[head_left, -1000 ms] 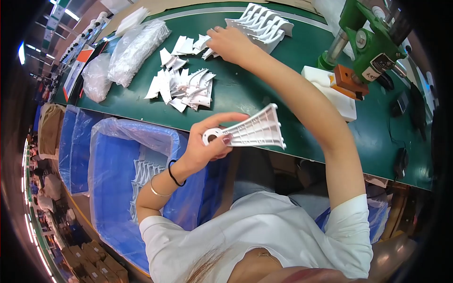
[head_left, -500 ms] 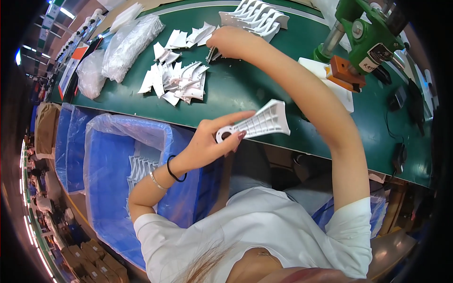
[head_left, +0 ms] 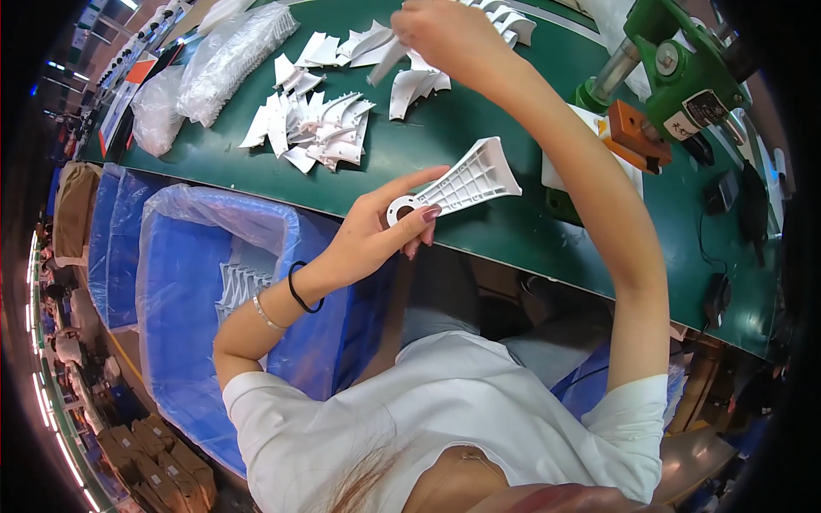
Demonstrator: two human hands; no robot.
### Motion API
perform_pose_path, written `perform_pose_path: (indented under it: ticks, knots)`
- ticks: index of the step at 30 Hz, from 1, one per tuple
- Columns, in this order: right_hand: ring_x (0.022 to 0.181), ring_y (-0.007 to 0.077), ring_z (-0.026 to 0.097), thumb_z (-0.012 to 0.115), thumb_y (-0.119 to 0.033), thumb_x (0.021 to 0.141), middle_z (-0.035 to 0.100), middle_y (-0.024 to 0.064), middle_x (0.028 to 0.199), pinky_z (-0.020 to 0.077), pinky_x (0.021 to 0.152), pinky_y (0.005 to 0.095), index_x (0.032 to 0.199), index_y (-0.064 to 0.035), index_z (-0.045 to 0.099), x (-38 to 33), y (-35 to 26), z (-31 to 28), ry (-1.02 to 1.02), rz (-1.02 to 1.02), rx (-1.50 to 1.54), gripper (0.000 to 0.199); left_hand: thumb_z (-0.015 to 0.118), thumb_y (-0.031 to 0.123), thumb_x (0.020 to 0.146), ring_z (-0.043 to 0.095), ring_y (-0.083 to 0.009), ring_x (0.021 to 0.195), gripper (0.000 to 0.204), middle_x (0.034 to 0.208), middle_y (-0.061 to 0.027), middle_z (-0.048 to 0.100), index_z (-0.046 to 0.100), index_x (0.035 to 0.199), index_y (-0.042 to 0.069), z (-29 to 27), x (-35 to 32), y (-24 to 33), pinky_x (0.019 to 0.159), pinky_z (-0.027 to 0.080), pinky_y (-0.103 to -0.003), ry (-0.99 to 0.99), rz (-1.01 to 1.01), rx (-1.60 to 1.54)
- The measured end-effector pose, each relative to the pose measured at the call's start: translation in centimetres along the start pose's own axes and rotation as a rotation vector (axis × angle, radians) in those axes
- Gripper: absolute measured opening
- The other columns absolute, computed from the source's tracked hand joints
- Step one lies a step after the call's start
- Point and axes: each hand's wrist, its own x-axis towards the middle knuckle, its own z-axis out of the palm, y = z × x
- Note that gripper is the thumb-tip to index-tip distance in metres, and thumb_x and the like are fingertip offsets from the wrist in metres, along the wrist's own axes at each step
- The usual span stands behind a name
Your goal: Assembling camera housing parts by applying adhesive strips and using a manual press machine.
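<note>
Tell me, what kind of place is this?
It looks like a factory workshop. A green, press-like machine stands on the workbench, a pile of similar white parts lies there too, and a big blue bin is lined with clear plastic.

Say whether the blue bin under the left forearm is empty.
Not empty: pale, ridged parts show inside the blue bin. How full it is, I cannot tell.
</note>
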Motion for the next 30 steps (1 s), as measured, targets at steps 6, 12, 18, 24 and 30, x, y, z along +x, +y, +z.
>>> perform_pose_path:
  ticks: [6,12,18,24,30]
  knots:
    - [0.083,0.0236,0.068,0.063,-0.010,0.094,0.069,0.0142,0.095,0.0538,0.070,0.0307,0.098,-0.0010,0.064,-4.1,-3.4,-9.0,0.389,0.097,0.801,0.010,0.053,0.017,0.104,0.062,-0.0083,0.075,0.048,0.093,-0.0061,0.068,0.042,0.149,0.003,-0.4,0.2,-0.2,0.063,0.047,-0.020,0.079,0.026,-0.021]
    - [0.091,0.0087,0.061,0.057,0.001,0.097,0.068,0.0068,0.114,0.0504,0.080,0.0208,0.125,0.0022,0.063,-12.4,-3.9,-11.7,0.204,0.301,0.861,0.029,0.048,0.016,0.106,0.063,-0.0131,0.090,0.048,0.110,-0.0114,0.066,0.038,0.151,0.004,-0.4,0.3,-1.0,0.071,0.050,-0.025,0.071,0.081,-0.121]
    - [0.072,0.0229,0.054,0.074,0.004,0.076,0.069,0.0029,0.085,0.0425,0.064,0.0344,0.103,-0.0061,0.072,-16.4,-5.8,-9.1,0.309,0.127,0.456,0.029,0.049,0.022,0.107,0.059,-0.0114,0.091,0.052,0.111,-0.0089,0.061,0.034,0.152,0.003,0.2,0.2,-1.4,0.075,0.050,-0.024,0.016,0.032,-0.136]
    - [0.091,0.0224,0.059,0.081,-0.003,0.074,0.073,-0.0003,0.091,0.0362,0.090,0.0372,0.101,-0.0123,0.072,-17.5,-7.2,-8.2,0.284,0.089,0.206,0.030,0.049,0.017,0.106,0.055,-0.0085,0.095,0.051,0.111,-0.0049,0.057,0.033,0.153,0.005,0.9,0.5,-1.9,0.078,0.048,-0.022,-0.065,0.083,0.080]
    - [0.101,0.0238,0.061,0.081,-0.006,0.076,0.074,-0.0027,0.091,0.0323,0.096,0.0410,0.096,-0.0161,0.071,-17.7,-6.6,-7.3,0.275,0.092,0.248,0.024,0.054,0.012,0.103,0.057,-0.0088,0.093,0.045,0.116,-0.0069,0.060,0.041,0.146,0.004,1.3,0.6,-2.1,0.077,0.050,-0.024,0.010,0.167,0.216]
